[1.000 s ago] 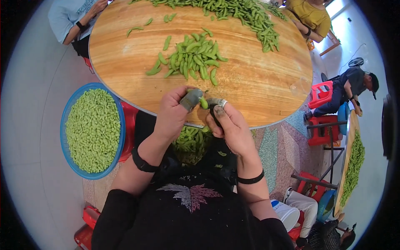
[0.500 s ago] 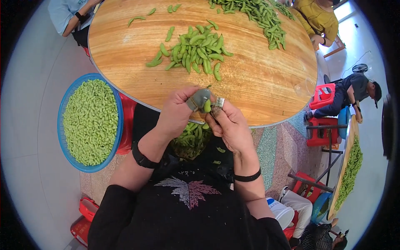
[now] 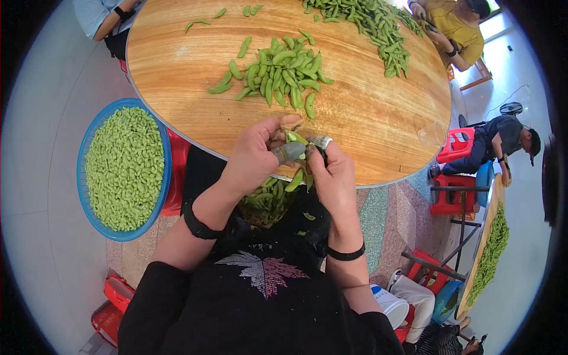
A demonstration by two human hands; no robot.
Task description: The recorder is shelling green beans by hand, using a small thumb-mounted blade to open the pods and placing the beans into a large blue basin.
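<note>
Just inside the table's near edge, my left hand point(image 3: 248, 157) pinches a green soybean pod point(image 3: 296, 137). A grey cover point(image 3: 290, 153) is on that thumb, which presses below the pod. My right hand point(image 3: 335, 180) is closed at the pod's other end, a whitish wrap point(image 3: 320, 141) around one finger. The pod looks split, with pale green showing inside. Below the fingers another green pod point(image 3: 294, 180) hangs or drops; I cannot tell which. A heap of whole pods point(image 3: 284, 71) lies on the wooden table point(image 3: 195, 71) beyond my hands. More pods or hulls point(image 3: 266, 198) gather below, by my lap.
On my left a blue basket point(image 3: 83, 183) full of shelled beans point(image 3: 124, 168) rests by a red stool point(image 3: 176, 171). A larger pod pile point(image 3: 378, 35) covers the far right of the table, where a person in yellow point(image 3: 455, 35) works. A clear cup point(image 3: 433, 134) stands near the right edge.
My left hand has turned, its thumb moving lower and the pod now lying across the fingers, looking split. A pod shows below my right hand. The person in yellow's hands have come into view.
</note>
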